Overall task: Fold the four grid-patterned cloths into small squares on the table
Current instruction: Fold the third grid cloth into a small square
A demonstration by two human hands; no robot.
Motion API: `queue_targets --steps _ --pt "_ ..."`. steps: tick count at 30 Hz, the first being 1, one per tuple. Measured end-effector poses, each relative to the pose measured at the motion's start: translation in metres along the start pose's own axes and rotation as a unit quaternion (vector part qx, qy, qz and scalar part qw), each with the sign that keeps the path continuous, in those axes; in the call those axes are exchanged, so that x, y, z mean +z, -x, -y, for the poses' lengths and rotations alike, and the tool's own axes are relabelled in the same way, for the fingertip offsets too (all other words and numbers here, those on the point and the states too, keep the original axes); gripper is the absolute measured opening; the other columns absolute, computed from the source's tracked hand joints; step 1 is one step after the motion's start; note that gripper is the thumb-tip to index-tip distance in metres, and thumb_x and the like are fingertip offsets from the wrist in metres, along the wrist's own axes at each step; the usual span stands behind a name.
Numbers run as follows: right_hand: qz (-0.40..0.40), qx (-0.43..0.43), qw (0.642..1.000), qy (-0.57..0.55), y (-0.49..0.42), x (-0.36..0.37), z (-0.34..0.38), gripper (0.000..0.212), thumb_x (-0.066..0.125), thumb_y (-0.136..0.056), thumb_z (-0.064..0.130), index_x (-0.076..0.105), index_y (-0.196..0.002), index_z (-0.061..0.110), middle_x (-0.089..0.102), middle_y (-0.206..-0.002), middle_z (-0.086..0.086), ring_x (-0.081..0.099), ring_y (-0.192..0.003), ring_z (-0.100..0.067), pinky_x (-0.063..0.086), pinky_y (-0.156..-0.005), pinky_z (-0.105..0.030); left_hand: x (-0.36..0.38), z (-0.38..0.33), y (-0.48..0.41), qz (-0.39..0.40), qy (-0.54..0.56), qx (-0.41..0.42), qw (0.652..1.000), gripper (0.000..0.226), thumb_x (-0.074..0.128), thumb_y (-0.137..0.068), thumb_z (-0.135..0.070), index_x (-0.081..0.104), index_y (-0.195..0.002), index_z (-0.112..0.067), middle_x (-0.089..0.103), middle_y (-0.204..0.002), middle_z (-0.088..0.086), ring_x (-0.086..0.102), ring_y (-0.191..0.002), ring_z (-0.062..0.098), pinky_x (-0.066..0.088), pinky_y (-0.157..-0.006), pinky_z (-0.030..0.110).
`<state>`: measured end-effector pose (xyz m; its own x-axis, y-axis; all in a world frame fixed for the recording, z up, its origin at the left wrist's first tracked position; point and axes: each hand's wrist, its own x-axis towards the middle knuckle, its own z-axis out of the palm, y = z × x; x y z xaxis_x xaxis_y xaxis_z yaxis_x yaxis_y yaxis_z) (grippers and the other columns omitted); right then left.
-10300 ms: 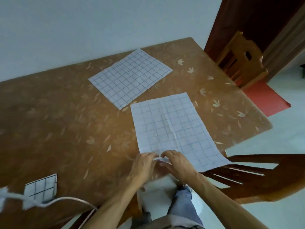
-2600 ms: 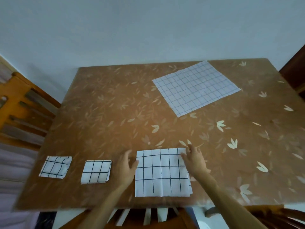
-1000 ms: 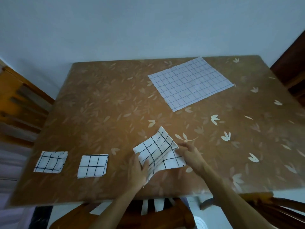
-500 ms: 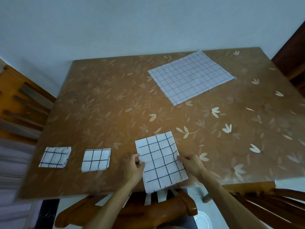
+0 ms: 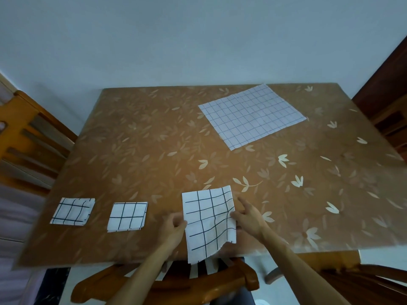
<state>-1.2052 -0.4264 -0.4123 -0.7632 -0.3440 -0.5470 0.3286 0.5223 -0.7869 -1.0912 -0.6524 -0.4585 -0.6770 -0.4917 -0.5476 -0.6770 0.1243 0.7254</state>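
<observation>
Rotation done: third cloth (image 5: 209, 219) pinched at both side edges by left hand (image 5: 172, 227) and right hand (image 5: 250, 219) fingers; cross-fold next, presumably.

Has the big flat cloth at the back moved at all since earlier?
No. The big cloth still has its near corner beside the same pale leaf print on the table; only the camera shifted.

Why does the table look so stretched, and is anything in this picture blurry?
Head view: the wide-angle lens stretches and splays the table edges. Head view: light is soft and even, no glare. Head view: the left hand and the table's near left corner look motion-smeared; the half-folded cloth and unfolded cloth look sharper.
</observation>
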Motion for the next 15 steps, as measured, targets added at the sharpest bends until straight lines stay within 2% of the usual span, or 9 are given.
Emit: queue_targets --steps 2,4,5,7,10,12,14,15 --pt "0.012 -0.038 0.999 -0.021 0.007 -0.002 0.01 0.062 0.058 -0.095 0.013 0.032 -0.149 0.028 0.077 -0.092 -0.007 0.075 -0.081 -0.02 0.062 -0.073 -0.04 -0.002 -0.001 0.001 0.005 0.02 -0.015 1.0 0.019 0.062 -0.094 -0.032 0.057 -0.112 -0.034 0.058 -0.12 -0.005 0.057 -0.113 0.021 0.052 -0.097 0.047" --pt "0.016 -0.091 0.996 -0.017 0.017 -0.004 0.023 0.061 0.06 -0.096 0.017 0.033 -0.149 0.032 0.077 -0.083 -0.001 0.074 -0.08 -0.016 0.06 -0.081 -0.04 -0.004 -0.006 0.003 0.012 0.055 -0.035 0.998 0.018 0.06 -0.096 -0.033 0.056 -0.113 -0.031 0.06 -0.119 -0.001 0.061 -0.106 0.022 0.054 -0.094 0.045" --pt "0.016 -0.114 0.993 -0.012 0.023 -0.006 0.03 0.062 0.061 -0.097 0.019 0.033 -0.15 0.033 0.072 -0.071 0.005 0.071 -0.074 -0.012 0.058 -0.087 -0.041 -0.004 -0.01 0.003 0.022 0.091 -0.052 0.994 0.021 0.059 -0.097 -0.032 0.056 -0.117 -0.026 0.062 -0.117 0.003 0.063 -0.102 0.023 0.056 -0.09 0.043" --pt "0.016 -0.147 0.989 -0.009 0.031 -0.01 0.039 0.062 0.061 -0.097 0.021 0.033 -0.151 0.032 0.051 -0.051 0.011 0.057 -0.063 -0.004 0.051 -0.097 -0.036 -0.003 -0.019 0.008 0.066 0.167 -0.098 0.979 0.03 0.056 -0.099 -0.032 0.054 -0.125 -0.019 0.066 -0.113 0.01 0.067 -0.099 0.026 0.056 -0.085 0.041" --pt "0.027 -0.173 0.984 -0.02 0.041 -0.014 0.048 0.06 0.061 -0.097 0.021 0.035 -0.15 0.032 0.039 -0.05 0.011 0.056 -0.067 0.0 0.039 -0.105 -0.026 -0.001 -0.022 0.009 0.156 0.221 -0.145 0.952 0.041 0.057 -0.095 -0.046 0.056 -0.127 -0.019 0.07 -0.115 0.012 0.067 -0.108 0.031 0.053 -0.096 0.047" --pt "0.028 -0.185 0.982 -0.019 0.044 -0.019 0.049 0.057 0.061 -0.097 0.017 0.039 -0.148 0.032 0.035 -0.053 0.01 0.052 -0.065 -0.003 0.043 -0.098 -0.016 0.003 -0.025 0.012 0.197 0.285 -0.166 0.923 0.042 0.061 -0.093 -0.043 0.063 -0.124 -0.014 0.071 -0.117 0.013 0.065 -0.113 0.034 0.053 -0.098 0.048" --pt "0.02 -0.189 0.982 -0.015 0.047 -0.025 0.047 0.056 0.061 -0.096 0.012 0.043 -0.146 0.031 0.031 -0.055 0.01 0.045 -0.062 -0.006 0.048 -0.092 -0.015 0.008 -0.034 0.021 0.207 0.302 -0.161 0.917 0.032 0.063 -0.095 -0.031 0.065 -0.121 -0.014 0.072 -0.114 0.015 0.069 -0.104 0.033 0.06 -0.079 0.04" --pt "0.017 -0.19 0.982 -0.01 0.049 -0.028 0.047 0.056 0.062 -0.096 0.011 0.044 -0.145 0.031 0.031 -0.057 0.009 0.043 -0.061 -0.007 0.048 -0.091 -0.02 0.009 -0.036 0.021 0.191 0.306 -0.145 0.922 0.03 0.065 -0.094 -0.025 0.063 -0.122 -0.017 0.07 -0.115 0.014 0.071 -0.097 0.032 0.06 -0.068 0.036"
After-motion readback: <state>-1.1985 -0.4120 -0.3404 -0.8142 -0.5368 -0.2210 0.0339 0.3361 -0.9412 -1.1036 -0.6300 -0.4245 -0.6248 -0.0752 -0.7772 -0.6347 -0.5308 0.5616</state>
